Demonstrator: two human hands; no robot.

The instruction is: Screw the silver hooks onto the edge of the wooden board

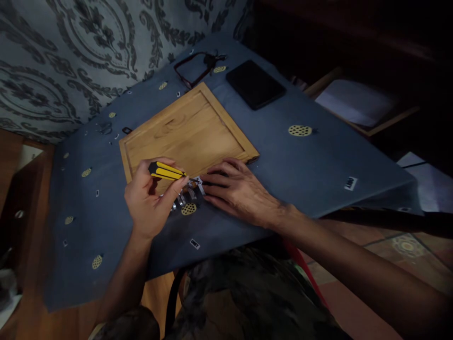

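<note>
My left hand (pixel 150 203) is closed around a screwdriver (pixel 168 171) with a yellow and black handle. Its shaft points right, and the tip meets a metal fitting (pixel 191 191), possibly a hinge, at the near edge of a framed wooden panel (pixel 177 134). The panel lies flat on the blue tablecloth. My right hand (pixel 237 191) rests across the panel's near edge with fingers stretched out, the fingertips touching or very close to the fitting's right end. Part of the fitting is hidden behind the left fingers.
Beyond the panel, a pair of glasses (pixel 193 71) and a dark tablet or phone (pixel 255 84) lie on the tablecloth (pixel 311 165). Small dark items (pixel 104 128) sit left of the panel. A patterned wall (pixel 95 52) borders the far left side.
</note>
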